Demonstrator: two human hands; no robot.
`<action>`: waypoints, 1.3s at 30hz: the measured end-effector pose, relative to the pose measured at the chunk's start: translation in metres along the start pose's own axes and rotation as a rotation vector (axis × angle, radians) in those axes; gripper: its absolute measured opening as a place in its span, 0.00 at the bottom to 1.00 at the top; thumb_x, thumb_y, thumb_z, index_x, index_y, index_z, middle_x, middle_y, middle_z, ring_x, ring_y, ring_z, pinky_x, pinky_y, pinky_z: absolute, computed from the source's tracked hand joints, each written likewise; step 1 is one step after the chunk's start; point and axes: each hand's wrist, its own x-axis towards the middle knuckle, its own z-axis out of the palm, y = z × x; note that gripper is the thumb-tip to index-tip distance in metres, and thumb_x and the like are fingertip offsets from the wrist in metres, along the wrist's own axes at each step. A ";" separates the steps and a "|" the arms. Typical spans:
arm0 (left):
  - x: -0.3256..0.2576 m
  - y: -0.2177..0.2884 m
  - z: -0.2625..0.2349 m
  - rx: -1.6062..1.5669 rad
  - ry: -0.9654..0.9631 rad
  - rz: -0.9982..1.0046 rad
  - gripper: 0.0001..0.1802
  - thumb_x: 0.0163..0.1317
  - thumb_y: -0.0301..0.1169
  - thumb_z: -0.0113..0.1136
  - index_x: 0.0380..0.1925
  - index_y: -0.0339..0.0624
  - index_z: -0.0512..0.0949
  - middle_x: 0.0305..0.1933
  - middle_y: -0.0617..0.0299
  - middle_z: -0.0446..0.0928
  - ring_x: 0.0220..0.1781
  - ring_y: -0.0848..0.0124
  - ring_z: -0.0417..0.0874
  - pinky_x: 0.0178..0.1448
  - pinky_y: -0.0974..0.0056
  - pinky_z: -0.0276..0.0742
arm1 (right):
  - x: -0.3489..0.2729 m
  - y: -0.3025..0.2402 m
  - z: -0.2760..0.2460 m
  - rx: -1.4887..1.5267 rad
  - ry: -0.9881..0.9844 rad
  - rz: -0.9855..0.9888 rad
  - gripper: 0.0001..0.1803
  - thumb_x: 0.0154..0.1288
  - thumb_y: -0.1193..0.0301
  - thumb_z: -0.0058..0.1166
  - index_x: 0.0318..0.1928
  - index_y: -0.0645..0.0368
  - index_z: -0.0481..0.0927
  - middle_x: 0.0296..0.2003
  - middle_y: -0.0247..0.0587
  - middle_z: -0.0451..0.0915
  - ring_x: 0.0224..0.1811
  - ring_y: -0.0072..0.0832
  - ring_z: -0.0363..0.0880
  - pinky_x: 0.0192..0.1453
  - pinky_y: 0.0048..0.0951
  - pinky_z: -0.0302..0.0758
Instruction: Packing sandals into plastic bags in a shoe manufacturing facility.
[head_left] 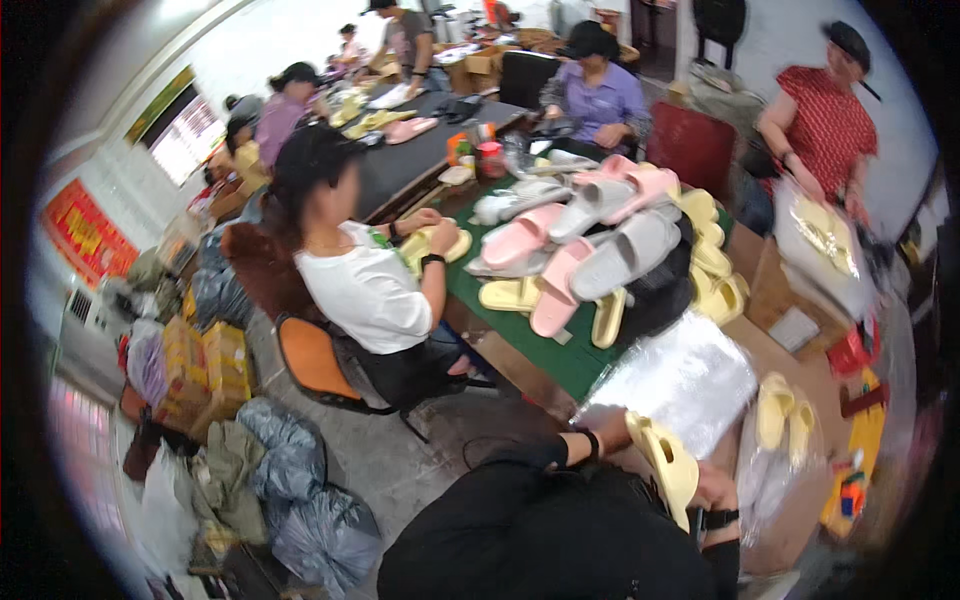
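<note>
A pale yellow slide sandal (672,462) is held upright close to my body, perhaps with a second one behind it. The fingers of my left hand (612,433) close on its upper end. My right hand (714,486) grips the lower right side, partly hidden behind the sandal. Just beyond my hands lies a stack of clear plastic bags (690,385). To the right, a yellow pair of slides (772,412) lies in or on clear plastic.
Grey, pink and yellow slides (570,265) are heaped on the green-topped table (500,335). A co-worker in white (365,290) handles a yellow slide at the left. Another in red (825,130) holds bagged slides over a carton (785,300). Dark sacks (320,530) crowd the left floor.
</note>
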 end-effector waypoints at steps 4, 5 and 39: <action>-0.012 0.082 -0.049 0.641 0.000 0.344 0.11 0.48 0.41 0.52 0.26 0.49 0.75 0.26 0.59 0.76 0.29 0.60 0.76 0.36 0.61 0.71 | -0.017 -0.012 0.008 -0.103 0.044 -0.022 0.19 0.51 0.75 0.54 0.45 0.67 0.72 0.39 0.36 0.77 0.39 0.20 0.72 0.44 0.22 0.70; -0.012 0.096 -0.053 0.527 -0.067 0.345 0.08 0.51 0.37 0.47 0.28 0.49 0.72 0.26 0.57 0.76 0.32 0.57 0.78 0.34 0.56 0.72 | -0.014 0.013 -0.014 -0.135 0.030 -0.008 0.18 0.51 0.75 0.54 0.44 0.67 0.73 0.38 0.35 0.77 0.38 0.19 0.72 0.43 0.22 0.70; 0.007 0.153 0.010 0.726 -0.102 0.423 0.23 0.55 0.28 0.44 0.54 0.44 0.63 0.59 0.48 0.58 0.57 0.51 0.62 0.59 0.53 0.58 | -0.013 0.037 0.022 -1.555 1.021 -0.345 0.06 0.37 0.75 0.47 0.19 0.65 0.76 0.37 0.49 0.71 0.51 0.42 0.64 0.58 0.43 0.55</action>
